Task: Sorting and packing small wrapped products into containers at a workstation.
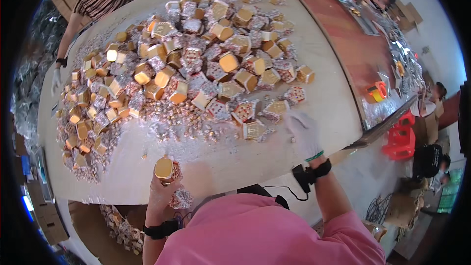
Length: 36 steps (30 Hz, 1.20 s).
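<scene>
At the table's near edge, my left hand [159, 192] is closed around a small gold-topped container [164, 168]. Its side shows a red and white pattern. A crinkled, film-like piece with red spots [181, 198] hangs just below it, and I cannot tell whether the same hand grips it. My right hand [305, 131], in a white glove with a green cuff, is over the table with its fingers stretched toward the pile. Closest to those fingertips lies a gold container in clear film [275, 110]. Nothing shows in the right hand, though it is slightly blurred.
A big heap of similar containers [216, 59] covers the pale table [221, 167], with small gold bits [171, 118] scattered at its near side. Beneath the left edge is a cardboard box [88, 225] of more pieces. Red stools [400, 137] stand right. Other people work around.
</scene>
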### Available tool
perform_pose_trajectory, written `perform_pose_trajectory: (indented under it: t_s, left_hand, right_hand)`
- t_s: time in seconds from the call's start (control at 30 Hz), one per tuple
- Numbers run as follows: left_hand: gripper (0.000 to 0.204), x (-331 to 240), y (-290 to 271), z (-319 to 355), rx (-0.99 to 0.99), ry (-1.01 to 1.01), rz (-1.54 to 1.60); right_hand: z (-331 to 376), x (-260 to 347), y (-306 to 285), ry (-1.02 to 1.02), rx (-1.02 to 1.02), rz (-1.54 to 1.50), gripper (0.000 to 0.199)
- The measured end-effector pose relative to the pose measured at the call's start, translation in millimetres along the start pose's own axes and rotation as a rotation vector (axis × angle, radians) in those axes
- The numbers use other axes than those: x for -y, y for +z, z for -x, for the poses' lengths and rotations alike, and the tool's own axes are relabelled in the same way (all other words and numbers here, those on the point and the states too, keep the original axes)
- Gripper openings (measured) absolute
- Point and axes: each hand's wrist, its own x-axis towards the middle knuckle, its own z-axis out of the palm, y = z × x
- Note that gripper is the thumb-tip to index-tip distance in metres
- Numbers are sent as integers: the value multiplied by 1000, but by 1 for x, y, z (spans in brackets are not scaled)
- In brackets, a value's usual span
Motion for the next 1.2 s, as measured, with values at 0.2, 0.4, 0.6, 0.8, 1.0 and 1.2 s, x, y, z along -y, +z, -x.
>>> perform_pose_trajectory:
  t_s: [0.2, 0.4, 0.6, 0.8, 1.0, 1.2]
  left_hand:
    - [68, -8, 25, -23, 120, 83, 22]
    - [66, -25, 33, -28, 193, 15, 75]
    - [65, -33, 32, -35, 330, -102, 253]
    - [88, -67, 52, -33, 530, 75, 724]
    - [85, -59, 56, -32, 485, 22, 792]
    - [89, -48, 34, -36, 362, 119, 466]
  right_hand:
    - [69, -158, 29, 222, 132, 557, 30]
    - [50, -66, 56, 549, -183, -509, 24]
    - [45, -4, 43, 341, 72, -478, 21]
    - [10, 92, 81, 559, 535, -1139, 34]
    - [5, 107, 103, 597, 677, -1420, 28]
    - [-5, 101, 100, 470, 574, -1136, 18]
